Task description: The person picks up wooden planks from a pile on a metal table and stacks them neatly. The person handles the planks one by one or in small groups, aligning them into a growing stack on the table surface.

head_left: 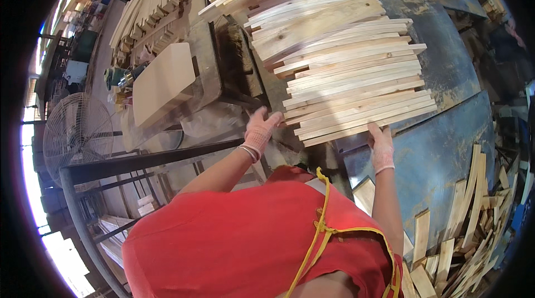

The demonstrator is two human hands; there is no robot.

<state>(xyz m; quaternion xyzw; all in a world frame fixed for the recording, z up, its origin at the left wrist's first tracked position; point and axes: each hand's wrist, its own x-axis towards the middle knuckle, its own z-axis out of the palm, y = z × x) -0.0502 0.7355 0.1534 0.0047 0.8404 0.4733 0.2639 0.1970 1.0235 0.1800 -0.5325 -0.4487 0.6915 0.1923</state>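
Observation:
A row of pale wooden strips (356,78) lies side by side on the worn blue metal table, their ends uneven. My left hand (262,132), in a light glove with fingers apart, is beside the left ends of the nearest strips; whether it touches them I cannot tell. At the near edge of the row, towards its right end, my right hand (381,148) rests its fingertips against the closest strip (365,127). This hand is gloved too, its fingers stretched out and not wrapped round the wood.
A dark metal frame (223,69) stands left of the row, beside a tan board (164,83) and a power tool (118,76). At far left is a round fan (78,136). Scrap wood (473,225) is heaped at lower right, beside the blue table (429,158).

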